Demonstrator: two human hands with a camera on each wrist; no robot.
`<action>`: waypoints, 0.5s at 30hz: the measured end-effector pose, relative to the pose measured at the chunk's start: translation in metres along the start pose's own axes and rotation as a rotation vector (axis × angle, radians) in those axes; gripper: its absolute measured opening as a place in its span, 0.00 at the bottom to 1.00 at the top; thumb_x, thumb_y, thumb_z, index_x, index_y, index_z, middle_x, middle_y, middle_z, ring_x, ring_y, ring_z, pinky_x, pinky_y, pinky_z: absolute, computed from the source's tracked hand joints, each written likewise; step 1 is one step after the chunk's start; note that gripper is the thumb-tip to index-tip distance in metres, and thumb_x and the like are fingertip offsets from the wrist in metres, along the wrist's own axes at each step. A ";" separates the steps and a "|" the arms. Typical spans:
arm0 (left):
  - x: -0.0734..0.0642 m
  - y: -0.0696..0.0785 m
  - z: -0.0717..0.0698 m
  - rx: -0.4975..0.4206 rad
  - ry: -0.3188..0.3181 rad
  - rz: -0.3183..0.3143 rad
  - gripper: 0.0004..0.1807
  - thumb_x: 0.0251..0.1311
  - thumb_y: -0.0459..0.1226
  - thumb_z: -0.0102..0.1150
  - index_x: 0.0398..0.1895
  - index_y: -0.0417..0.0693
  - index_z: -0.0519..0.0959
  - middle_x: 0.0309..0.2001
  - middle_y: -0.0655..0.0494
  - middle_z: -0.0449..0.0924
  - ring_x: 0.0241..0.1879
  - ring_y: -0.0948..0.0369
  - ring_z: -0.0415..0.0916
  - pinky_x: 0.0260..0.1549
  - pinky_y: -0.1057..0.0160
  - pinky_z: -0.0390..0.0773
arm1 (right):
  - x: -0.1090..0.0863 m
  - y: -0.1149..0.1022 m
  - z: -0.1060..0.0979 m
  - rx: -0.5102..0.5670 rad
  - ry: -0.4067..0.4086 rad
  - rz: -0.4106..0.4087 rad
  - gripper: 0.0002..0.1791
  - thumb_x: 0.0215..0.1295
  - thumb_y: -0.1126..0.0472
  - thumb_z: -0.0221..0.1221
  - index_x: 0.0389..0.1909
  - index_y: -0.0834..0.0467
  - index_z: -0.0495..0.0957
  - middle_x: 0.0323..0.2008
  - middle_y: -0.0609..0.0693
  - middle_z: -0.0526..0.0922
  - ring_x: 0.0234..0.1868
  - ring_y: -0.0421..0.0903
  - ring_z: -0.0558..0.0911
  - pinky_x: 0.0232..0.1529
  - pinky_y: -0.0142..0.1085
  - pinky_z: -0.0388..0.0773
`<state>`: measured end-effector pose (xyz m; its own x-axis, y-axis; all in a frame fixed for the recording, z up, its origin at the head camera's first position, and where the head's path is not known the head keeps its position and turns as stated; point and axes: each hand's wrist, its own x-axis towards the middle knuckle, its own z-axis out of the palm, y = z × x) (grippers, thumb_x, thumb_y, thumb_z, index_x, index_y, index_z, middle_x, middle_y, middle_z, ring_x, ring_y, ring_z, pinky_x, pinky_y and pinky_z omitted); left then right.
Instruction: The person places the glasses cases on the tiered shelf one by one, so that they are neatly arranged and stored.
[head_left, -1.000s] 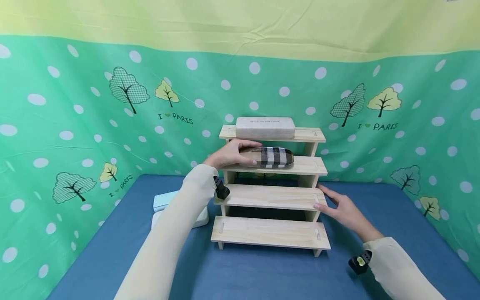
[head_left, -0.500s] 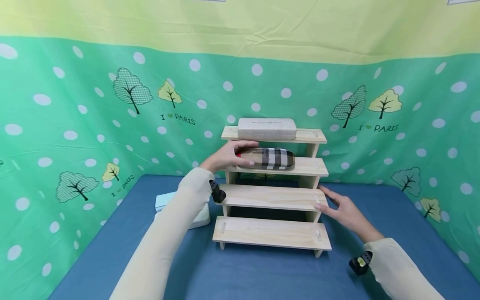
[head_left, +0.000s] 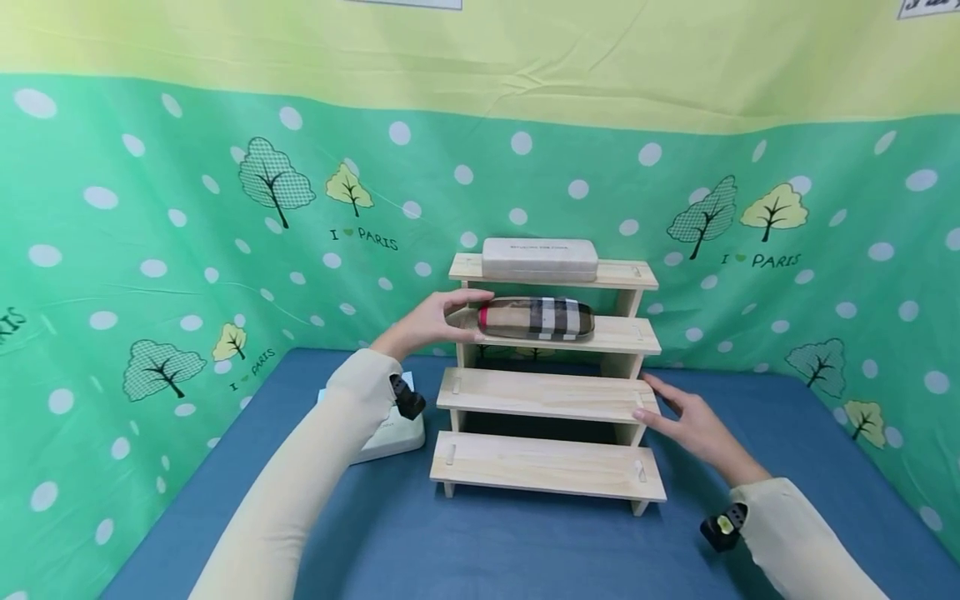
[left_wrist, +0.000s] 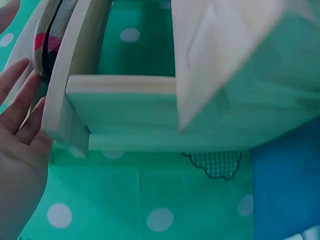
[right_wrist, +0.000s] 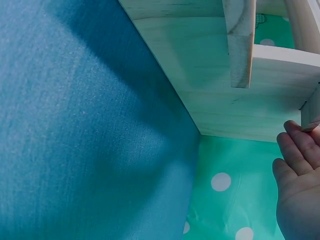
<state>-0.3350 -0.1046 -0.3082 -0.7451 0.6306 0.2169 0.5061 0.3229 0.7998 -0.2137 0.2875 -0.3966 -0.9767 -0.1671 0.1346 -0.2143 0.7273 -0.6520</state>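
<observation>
Plaid case — closed, it seems — lies lengthwise on a wooden rack, second tier down.

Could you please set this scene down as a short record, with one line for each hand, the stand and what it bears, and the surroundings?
Wooden stand: four stepped shelves, on a blue surface
Top shelf: pale grey case
Second shelf: plaid case
Left hand: spread at the plaid case's left end; contact unclear
Right hand: holds the right end of the third shelf down
Left of stand: white case, partly hidden by the sleeve
Backdrop: green and yellow, printed trees
</observation>
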 end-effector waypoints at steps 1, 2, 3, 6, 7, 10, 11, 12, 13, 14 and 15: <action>-0.003 -0.001 -0.002 0.004 -0.001 0.006 0.37 0.52 0.40 0.68 0.68 0.50 0.66 0.68 0.57 0.63 0.70 0.56 0.51 0.66 0.46 0.50 | 0.000 0.000 0.000 0.001 0.001 0.002 0.43 0.63 0.47 0.59 0.70 0.68 0.54 0.66 0.71 0.57 0.65 0.70 0.58 0.60 0.60 0.58; -0.008 -0.001 -0.003 0.005 -0.001 0.010 0.37 0.52 0.39 0.68 0.68 0.50 0.66 0.68 0.56 0.63 0.70 0.55 0.51 0.66 0.45 0.49 | 0.000 0.001 0.001 0.000 0.001 0.002 0.43 0.63 0.47 0.59 0.70 0.68 0.54 0.66 0.71 0.57 0.65 0.70 0.58 0.60 0.60 0.58; -0.012 -0.001 -0.005 0.005 -0.001 0.012 0.37 0.53 0.39 0.67 0.68 0.50 0.65 0.68 0.56 0.63 0.70 0.55 0.51 0.66 0.46 0.49 | 0.000 0.001 0.001 0.000 0.003 0.002 0.43 0.63 0.47 0.59 0.70 0.68 0.54 0.66 0.71 0.58 0.65 0.70 0.58 0.60 0.60 0.58; -0.026 -0.001 -0.009 0.006 0.011 0.016 0.37 0.53 0.36 0.67 0.68 0.50 0.65 0.68 0.56 0.62 0.71 0.55 0.50 0.66 0.45 0.49 | 0.001 0.003 0.001 -0.001 0.001 0.003 0.43 0.63 0.47 0.59 0.70 0.68 0.53 0.67 0.71 0.57 0.65 0.70 0.58 0.60 0.60 0.58; -0.032 -0.001 -0.010 0.007 0.015 0.015 0.37 0.53 0.36 0.67 0.68 0.51 0.65 0.69 0.55 0.62 0.71 0.54 0.50 0.66 0.45 0.49 | 0.001 0.003 0.001 0.002 0.002 0.005 0.43 0.63 0.47 0.59 0.70 0.68 0.53 0.67 0.71 0.57 0.66 0.69 0.58 0.60 0.60 0.58; -0.049 -0.005 -0.011 0.015 0.024 -0.002 0.38 0.52 0.37 0.67 0.68 0.53 0.65 0.70 0.55 0.59 0.71 0.54 0.49 0.65 0.43 0.50 | 0.001 0.004 0.000 0.005 -0.004 0.008 0.44 0.63 0.47 0.59 0.70 0.68 0.53 0.67 0.71 0.57 0.66 0.70 0.58 0.60 0.60 0.58; -0.054 -0.006 -0.012 0.020 0.024 -0.005 0.38 0.52 0.38 0.68 0.68 0.54 0.65 0.70 0.55 0.59 0.71 0.54 0.49 0.65 0.43 0.50 | 0.001 0.004 0.000 0.006 -0.004 0.009 0.44 0.63 0.47 0.59 0.70 0.68 0.53 0.67 0.71 0.56 0.66 0.69 0.58 0.60 0.60 0.58; -0.060 -0.008 -0.012 0.028 0.025 -0.011 0.38 0.52 0.40 0.68 0.68 0.55 0.64 0.70 0.55 0.58 0.71 0.54 0.49 0.64 0.42 0.51 | 0.001 0.004 0.000 0.005 -0.004 0.008 0.44 0.63 0.47 0.59 0.70 0.68 0.53 0.67 0.71 0.57 0.66 0.69 0.58 0.60 0.60 0.58; -0.066 -0.009 -0.013 0.032 0.025 -0.015 0.38 0.52 0.41 0.68 0.68 0.56 0.64 0.70 0.54 0.58 0.71 0.53 0.49 0.64 0.42 0.51 | 0.001 0.004 0.000 0.004 -0.002 0.008 0.44 0.63 0.47 0.59 0.70 0.68 0.53 0.67 0.71 0.57 0.66 0.69 0.58 0.60 0.60 0.58; -0.072 -0.010 -0.013 0.036 0.028 -0.022 0.38 0.52 0.42 0.68 0.68 0.56 0.65 0.70 0.54 0.58 0.71 0.54 0.49 0.64 0.42 0.51 | 0.001 0.004 0.000 0.003 -0.001 0.007 0.44 0.63 0.47 0.59 0.70 0.68 0.53 0.67 0.71 0.57 0.66 0.69 0.58 0.60 0.60 0.58; -0.077 -0.012 -0.014 0.042 0.030 -0.024 0.38 0.52 0.42 0.68 0.68 0.56 0.65 0.70 0.54 0.58 0.71 0.53 0.50 0.64 0.43 0.51 | 0.001 0.004 0.000 0.002 0.000 0.007 0.44 0.63 0.47 0.59 0.70 0.69 0.53 0.67 0.71 0.57 0.66 0.69 0.58 0.60 0.60 0.58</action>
<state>-0.2897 -0.1664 -0.3268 -0.7695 0.6013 0.2152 0.5055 0.3675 0.7807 -0.2159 0.2902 -0.3991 -0.9781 -0.1625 0.1301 -0.2078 0.7268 -0.6546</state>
